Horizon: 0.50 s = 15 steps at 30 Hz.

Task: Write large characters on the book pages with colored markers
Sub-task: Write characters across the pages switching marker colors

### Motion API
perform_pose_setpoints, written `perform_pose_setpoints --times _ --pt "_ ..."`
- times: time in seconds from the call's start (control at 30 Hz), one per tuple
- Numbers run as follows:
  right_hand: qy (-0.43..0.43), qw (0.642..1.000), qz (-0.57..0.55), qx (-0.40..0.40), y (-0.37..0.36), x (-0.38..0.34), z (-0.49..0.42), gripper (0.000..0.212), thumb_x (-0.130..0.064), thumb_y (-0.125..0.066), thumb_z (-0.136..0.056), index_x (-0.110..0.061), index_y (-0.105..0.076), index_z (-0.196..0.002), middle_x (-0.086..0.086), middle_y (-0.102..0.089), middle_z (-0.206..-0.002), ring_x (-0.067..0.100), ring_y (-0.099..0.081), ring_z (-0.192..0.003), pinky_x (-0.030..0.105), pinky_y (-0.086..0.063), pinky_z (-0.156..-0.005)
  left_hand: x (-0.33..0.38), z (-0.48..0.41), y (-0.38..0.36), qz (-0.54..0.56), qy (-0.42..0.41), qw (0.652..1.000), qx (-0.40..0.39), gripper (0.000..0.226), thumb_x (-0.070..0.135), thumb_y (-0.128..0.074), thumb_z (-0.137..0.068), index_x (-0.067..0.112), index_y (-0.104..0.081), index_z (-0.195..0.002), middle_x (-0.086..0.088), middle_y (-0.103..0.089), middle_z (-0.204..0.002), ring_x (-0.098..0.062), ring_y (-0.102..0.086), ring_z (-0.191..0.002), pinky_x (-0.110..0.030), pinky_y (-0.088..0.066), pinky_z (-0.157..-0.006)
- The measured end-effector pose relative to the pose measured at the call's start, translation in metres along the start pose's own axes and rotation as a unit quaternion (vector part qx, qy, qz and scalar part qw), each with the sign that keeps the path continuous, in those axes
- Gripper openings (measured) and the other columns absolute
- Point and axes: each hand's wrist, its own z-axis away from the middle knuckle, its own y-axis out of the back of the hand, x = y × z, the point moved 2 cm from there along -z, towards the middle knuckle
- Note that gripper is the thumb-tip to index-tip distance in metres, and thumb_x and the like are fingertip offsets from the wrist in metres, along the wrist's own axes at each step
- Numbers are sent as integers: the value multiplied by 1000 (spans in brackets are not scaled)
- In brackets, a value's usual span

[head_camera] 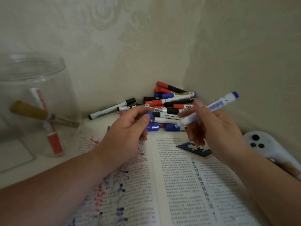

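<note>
The right hand (pixel 218 128) held a blue marker (pixel 215 106) in its grip, tip toward the left hand (pixel 125 134), whose grip pinched the blue cap (pixel 149 115). The open book (pixel 179 176) lay below both grips.

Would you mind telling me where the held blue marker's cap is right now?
In the head view, the blue cap is pinched in the left hand, centre frame, in front of the marker pile.
</note>
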Motion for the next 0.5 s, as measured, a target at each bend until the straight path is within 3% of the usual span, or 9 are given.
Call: perform_pose_setpoints --times 0.07,0.17,0.27,0.37,0.5 --pt "-49 998 15 -31 -6 5 -6 35 -42 -59 -97 -14 -77 -85 5 -60 -59 14 -49 -50 28 -42 -51 -2 0 0 -2 -1 1000 7 19 25 -49 -104 30 -67 -110 -1 -64 -72 -12 -62 -68 -19 -50 -66" --pt "-68 993 -5 -96 -17 9 -16 8 -13 -71 -92 -13 -78 -87 14 -71 -74 26 -64 -64 39 -56 -64 -3 -2 -1 16 2 1000 18 15 20 -54 -102 28 -66 -107 3 -66 -71 -15 -67 -70 -27 -56 -71" --pt "-77 992 -5 -104 -22 12 -21 9 -4 -75 -87 -12 -76 -85 12 -72 -76 27 -68 -66 50 -61 -79 -2 -2 -1 30 6 999 13 14 17 -56 -101 24 -66 -108 2 -66 -75 -20 -70 -74 -39 -61 -79" --pt "-48 996 16 -79 -23 17 -22 14 -3 -74 -87 -12 -74 -77 1 -62 -59 20 -59 -52 50 -60 -70 -2 -3 -2 30 5 999 14 14 18 -56 -101 23 -66 -108 5 -63 -77 -17 -69 -72 -42 -62 -79" --pt "-10 995 60 -82 -22 18 -19 10 -11 -75 -88 -10 -73 -79 2 -57 -52 19 -50 -46 32 -46 -49 -4 -5 -3 16 12 1000 14 13 22 -57 -100 29 -67 -104 14 -64 -72 -15 -71 -72 -42 -61 -83"
